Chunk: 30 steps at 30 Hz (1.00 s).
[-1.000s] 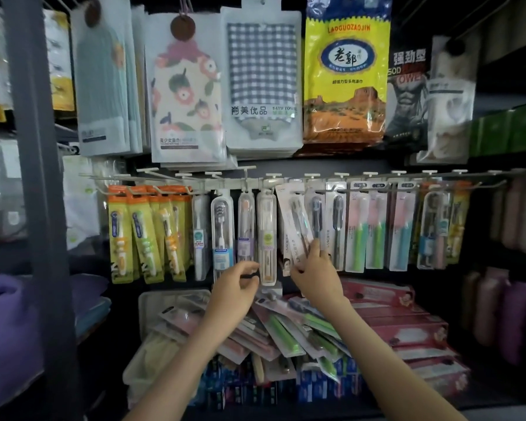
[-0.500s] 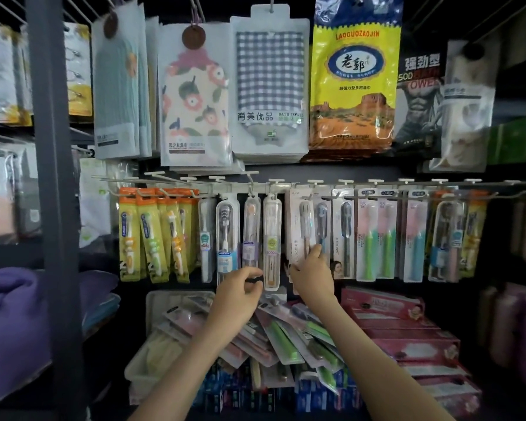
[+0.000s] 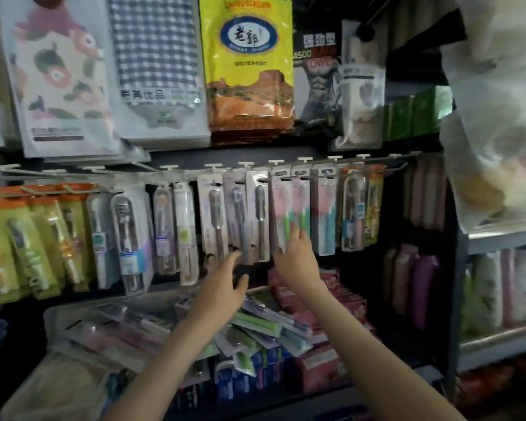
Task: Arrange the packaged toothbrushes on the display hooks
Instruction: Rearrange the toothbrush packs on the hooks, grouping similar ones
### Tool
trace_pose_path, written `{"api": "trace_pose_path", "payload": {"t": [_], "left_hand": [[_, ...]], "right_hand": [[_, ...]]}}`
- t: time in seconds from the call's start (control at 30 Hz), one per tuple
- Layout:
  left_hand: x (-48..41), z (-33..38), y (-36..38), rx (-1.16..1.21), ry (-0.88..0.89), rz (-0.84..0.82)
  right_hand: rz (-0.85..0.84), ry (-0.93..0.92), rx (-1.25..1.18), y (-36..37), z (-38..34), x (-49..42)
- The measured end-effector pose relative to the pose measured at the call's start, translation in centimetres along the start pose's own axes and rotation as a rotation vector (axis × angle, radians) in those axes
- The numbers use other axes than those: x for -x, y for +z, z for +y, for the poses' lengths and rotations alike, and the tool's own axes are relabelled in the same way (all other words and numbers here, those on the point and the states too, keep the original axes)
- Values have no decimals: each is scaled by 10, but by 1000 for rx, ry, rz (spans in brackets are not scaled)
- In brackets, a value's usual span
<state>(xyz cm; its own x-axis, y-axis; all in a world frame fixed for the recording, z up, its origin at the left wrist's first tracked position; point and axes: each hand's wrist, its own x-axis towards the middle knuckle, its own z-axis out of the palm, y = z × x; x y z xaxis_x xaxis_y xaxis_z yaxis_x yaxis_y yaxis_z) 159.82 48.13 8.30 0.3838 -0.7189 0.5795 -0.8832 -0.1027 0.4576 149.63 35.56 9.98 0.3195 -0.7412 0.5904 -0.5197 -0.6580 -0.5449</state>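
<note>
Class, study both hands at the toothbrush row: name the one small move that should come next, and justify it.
Probably the right hand should nudge the pink-and-green toothbrush pack so that it hangs straight: its straight fingers touch that pack's lower part, while the left hand, open and empty, sits at the foot of the grey packs beside it.

The single view looks out from the person's head, facing forward and slightly down at a shop rack [image 3: 179,158] within arm's reach. Hanging toothbrush packs [image 3: 216,220] cross mid-frame, and hanging bags [image 3: 249,71] fill the far top. The view sits a little crooked (the hook rail [image 3: 316,174] climbs toward the right). A side shelf [image 3: 498,235] crowds the right edge.
</note>
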Motion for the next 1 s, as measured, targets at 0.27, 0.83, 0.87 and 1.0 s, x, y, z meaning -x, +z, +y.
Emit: {"api": "trace_pose_path", "payload": {"t": [0.27,0.83,0.87,1.0], "left_hand": [[-51,82,91,-96,98,-42],[-116,154,173,-36,124,-63],[-115,157,174,-8,122,-86],[-104,172,177,116,146,-179]], "right_hand": [[169,223,64,-53,148,-54],[136,87,-316,-73,188,-92],[128,85,-361,-76,184,-86],[99,80,-460,-89,173,-68]]}}
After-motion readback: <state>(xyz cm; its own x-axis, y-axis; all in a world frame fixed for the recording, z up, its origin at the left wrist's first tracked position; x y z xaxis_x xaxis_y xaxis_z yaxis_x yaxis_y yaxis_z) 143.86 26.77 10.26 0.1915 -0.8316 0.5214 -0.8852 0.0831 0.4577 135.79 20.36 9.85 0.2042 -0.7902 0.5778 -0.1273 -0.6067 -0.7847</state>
